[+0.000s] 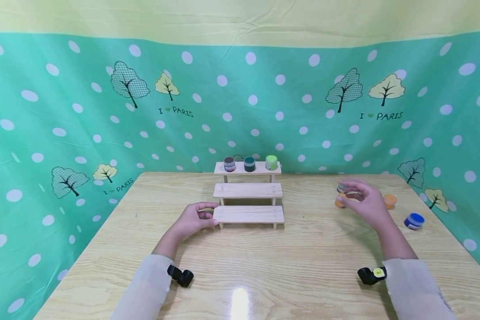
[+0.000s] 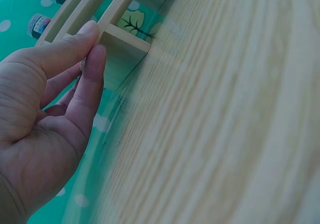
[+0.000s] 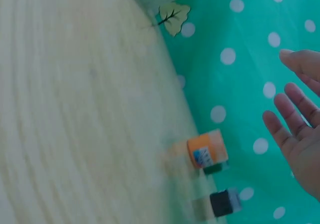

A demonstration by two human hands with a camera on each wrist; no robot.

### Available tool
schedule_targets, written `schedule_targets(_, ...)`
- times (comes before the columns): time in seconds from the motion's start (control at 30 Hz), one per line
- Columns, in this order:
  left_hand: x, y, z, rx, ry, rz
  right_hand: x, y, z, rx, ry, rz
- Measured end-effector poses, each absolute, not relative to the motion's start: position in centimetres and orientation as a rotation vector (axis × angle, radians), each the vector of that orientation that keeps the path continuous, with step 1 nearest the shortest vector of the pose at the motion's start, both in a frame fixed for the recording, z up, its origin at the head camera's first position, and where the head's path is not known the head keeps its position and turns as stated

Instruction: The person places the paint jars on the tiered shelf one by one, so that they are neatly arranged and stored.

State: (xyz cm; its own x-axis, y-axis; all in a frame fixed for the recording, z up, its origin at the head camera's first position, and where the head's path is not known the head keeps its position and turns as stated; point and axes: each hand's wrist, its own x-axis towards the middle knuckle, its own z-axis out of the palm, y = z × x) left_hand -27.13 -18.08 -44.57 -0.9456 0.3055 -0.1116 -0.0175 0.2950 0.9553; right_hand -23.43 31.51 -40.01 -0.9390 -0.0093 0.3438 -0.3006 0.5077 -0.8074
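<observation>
A three-step wooden display stand (image 1: 248,214) stands near the back of the table. The left hand (image 1: 195,220) pinches the left end of its lowest step, thumb and fingertip on the edge in the left wrist view. On the top step sit a brown paint jar (image 1: 230,164), a dark green jar (image 1: 250,164) and a light green jar (image 1: 271,162). Over at the right, the right hand (image 1: 364,202) hovers with spread fingers above an orange jar (image 1: 339,201). It holds nothing in the right wrist view. Another jar (image 1: 341,187) is partly hidden behind those fingers.
A second orange jar (image 1: 390,201) and a blue jar (image 1: 414,221) stand right of the right hand. The wood-grain table (image 1: 296,271) ends at a green dotted curtain (image 1: 240,102) at the back and sides.
</observation>
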Motion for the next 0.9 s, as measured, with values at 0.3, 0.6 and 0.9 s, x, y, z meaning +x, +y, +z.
schedule_targets(0.3,-27.0,-18.1,-44.6,0.274,2.303,1.717,-23.3,33.3,-41.2,0.132,-2.536,1.350)
schedule_targets(0.6,-27.0,-18.0,-44.7,0.251,2.288,1.736,-23.6,34.7,-42.2,0.054,-2.660,1.326)
schedule_targets(0.9,-27.0,-18.1,-44.7,0.252,2.283,1.737,-24.6,35.6,-43.5,0.031,-2.736,1.354)
